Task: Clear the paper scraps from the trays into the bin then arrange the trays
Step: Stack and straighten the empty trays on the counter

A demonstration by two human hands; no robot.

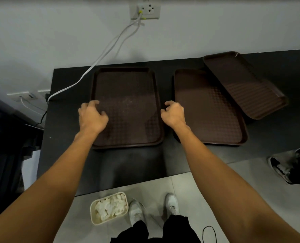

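Note:
Three dark brown trays lie on a black table (137, 165). The left tray (128, 95) lies flat in front of me with no scraps on it. My left hand (92, 115) hovers over its left edge with loosely curled fingers and holds nothing. My right hand (173, 114) hangs by the tray's right rim, fingers loosely curled, also holding nothing. The middle tray (209, 111) lies flat to the right. The right tray (242, 81) lies askew, its left edge over the middle tray. A cream bin (109, 207) full of white paper scraps stands on the floor by my feet.
White cables (108, 48) run from a wall socket down to the table's back left corner. Another person's shoe (279, 167) shows at the right on the tiled floor. Dark furniture (3, 155) stands to the left of the table.

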